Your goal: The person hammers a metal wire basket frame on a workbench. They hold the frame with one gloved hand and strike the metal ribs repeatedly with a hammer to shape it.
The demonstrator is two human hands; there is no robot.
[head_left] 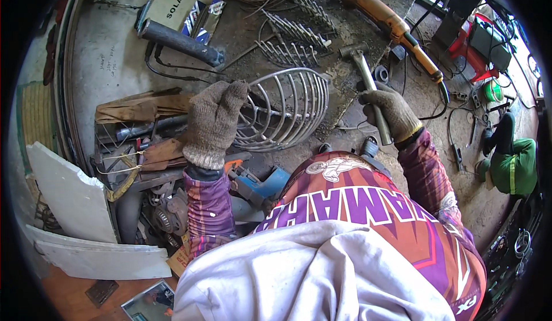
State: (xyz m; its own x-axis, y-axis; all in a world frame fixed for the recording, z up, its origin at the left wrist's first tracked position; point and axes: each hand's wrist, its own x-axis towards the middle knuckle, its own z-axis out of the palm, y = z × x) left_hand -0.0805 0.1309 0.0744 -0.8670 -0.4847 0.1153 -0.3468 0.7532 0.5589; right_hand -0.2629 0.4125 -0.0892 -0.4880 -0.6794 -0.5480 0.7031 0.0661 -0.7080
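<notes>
My left hand, in a brown knit glove, is closed on the rim of a curved cage of welded metal bars. The cage lies tilted at the work surface's near edge, its ribs bowing outward to the right. In my right hand, also gloved, is a hammer with a metal pipe-like handle. My fingers wrap around the handle's middle, and the hammer's head points away from me, to the right of the cage and apart from it. The left fingertips are partly hidden behind the glove.
Beyond the cage lie several rows of metal spikes and a dark pipe. An orange angle grinder rests at the far right. A blue power tool and white boards are nearer. Someone in green is at the right.
</notes>
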